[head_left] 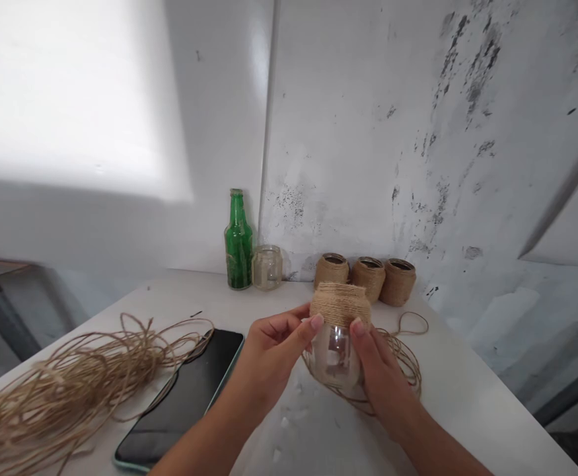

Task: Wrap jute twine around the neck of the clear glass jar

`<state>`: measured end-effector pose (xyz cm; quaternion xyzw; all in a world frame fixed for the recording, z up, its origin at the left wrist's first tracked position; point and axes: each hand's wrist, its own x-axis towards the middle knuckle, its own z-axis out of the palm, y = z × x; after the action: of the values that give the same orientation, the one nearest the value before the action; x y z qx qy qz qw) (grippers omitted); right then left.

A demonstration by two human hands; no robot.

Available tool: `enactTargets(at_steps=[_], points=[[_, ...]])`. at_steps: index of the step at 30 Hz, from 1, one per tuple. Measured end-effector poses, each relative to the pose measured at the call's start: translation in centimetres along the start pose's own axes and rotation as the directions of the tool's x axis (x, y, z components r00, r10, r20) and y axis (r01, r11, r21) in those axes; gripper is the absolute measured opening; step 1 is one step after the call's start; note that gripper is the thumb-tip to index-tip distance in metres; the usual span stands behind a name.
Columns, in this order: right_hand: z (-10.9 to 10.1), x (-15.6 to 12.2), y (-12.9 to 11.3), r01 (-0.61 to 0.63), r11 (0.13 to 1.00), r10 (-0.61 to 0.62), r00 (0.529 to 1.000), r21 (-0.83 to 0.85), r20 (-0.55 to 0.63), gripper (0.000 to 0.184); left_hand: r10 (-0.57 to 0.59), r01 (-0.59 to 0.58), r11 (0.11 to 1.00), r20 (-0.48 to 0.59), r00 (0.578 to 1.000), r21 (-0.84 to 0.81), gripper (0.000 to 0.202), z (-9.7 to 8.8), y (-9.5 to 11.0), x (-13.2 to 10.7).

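Observation:
Between my two hands is a clear glass jar (335, 360), its upper part wrapped in rows of brown twine (341, 303). The lower half of the glass is bare. My left hand (273, 354) grips the jar's left side, thumb pressed at the lower edge of the wrapping. On the opposite side, my right hand (380, 367) closes round the jar with its thumb at the same edge. A loose length of twine (407, 360) loops on the table behind and beneath the jar. Some of my fingers are hidden behind the glass.
A tangled heap of twine (71, 390) covers the table's left, partly over a phone (189, 396). By the wall stand a green bottle (238, 251), a bare glass jar (267, 268) and three twine-covered jars (368, 279). The white table (471, 403) ends at the right.

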<state>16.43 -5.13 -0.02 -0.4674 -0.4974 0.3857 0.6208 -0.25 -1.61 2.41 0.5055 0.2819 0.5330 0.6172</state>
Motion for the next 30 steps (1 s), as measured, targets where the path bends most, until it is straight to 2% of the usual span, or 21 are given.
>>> enactTargets(at_steps=[4,9,13,16,24,30], points=[[0.4,0.1,-0.6,0.000,0.998,0.002,1.000,-0.070,0.025,0.054,0.011,-0.008,0.998,-0.051,0.999,0.066,0.042,-0.2,-0.4,0.2],[0.3,0.4,-0.4,0.044,0.999,-0.043,0.996,-0.012,0.074,0.062,0.068,-0.051,0.972,-0.066,0.996,0.228,0.038,-0.4,-1.1,0.1],[0.2,0.3,-0.5,0.053,0.999,-0.053,0.996,0.007,0.075,0.053,0.099,-0.093,0.976,-0.020,0.995,0.198,0.034,-0.4,-1.2,-0.1],[0.1,0.2,-0.7,0.050,0.999,-0.049,0.996,-0.018,0.071,0.053,0.104,-0.103,0.979,0.005,0.995,0.176,0.032,-0.3,-1.1,-0.1],[0.2,0.1,-0.8,0.043,0.998,-0.047,0.995,0.055,0.086,0.052,0.108,-0.112,0.980,0.032,0.994,0.165,0.024,-0.6,-1.1,0.1],[0.2,-0.4,-1.1,-0.059,0.993,0.057,0.998,0.099,0.019,0.055,0.121,-0.125,0.983,0.037,0.992,0.131,0.025,-0.2,-0.4,0.1]])
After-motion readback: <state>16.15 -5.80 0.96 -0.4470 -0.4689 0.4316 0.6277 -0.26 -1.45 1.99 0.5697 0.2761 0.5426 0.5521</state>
